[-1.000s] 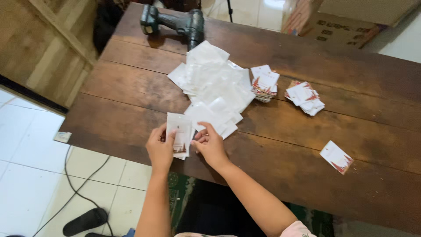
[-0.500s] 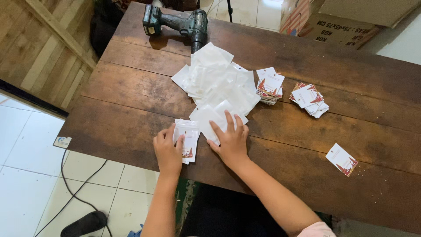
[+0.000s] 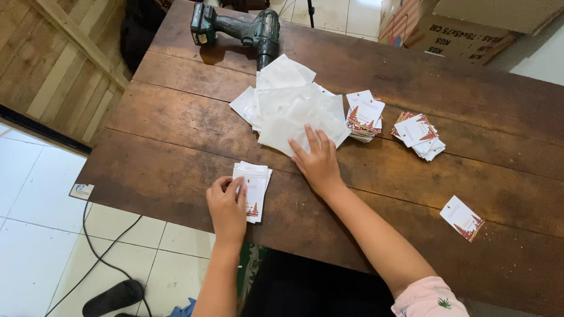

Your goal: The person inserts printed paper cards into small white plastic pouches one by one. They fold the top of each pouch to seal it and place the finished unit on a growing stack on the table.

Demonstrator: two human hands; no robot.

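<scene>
Left hand: the left hand is laid on a small stack of sleeved cards near the front edge of the counter; the fingers are curled over the stack's left side and pinch it lightly.
Right hand: the right hand is pressed flat, fingers spread open, on the near edge of the pile of clear sleeves; nothing is gripped.
Risk, sleeves: the sleeves are thin, glossy and loosely overlapped, so several could be dragged at once, or the pile fanned wider, if one is pulled with a flat palm.
Risk, stack: the sleeved stack is held on one side only and lies close to the counter's edge; a nudge from the wrist could likely slide the top pieces off toward the floor.
Risk, cards: two piles of cards lie just right of the sleeves; a sweep of the right forearm could scatter them.
Look of the stack: white, slightly skewed, with a red tree-like print at the lower corner.
Look of the sleeves: translucent white, some creased, corners pointing various ways.
Elsewhere: a single card lies well apart at right; a drill lies at the far edge; a cardboard box is seen beyond.
</scene>
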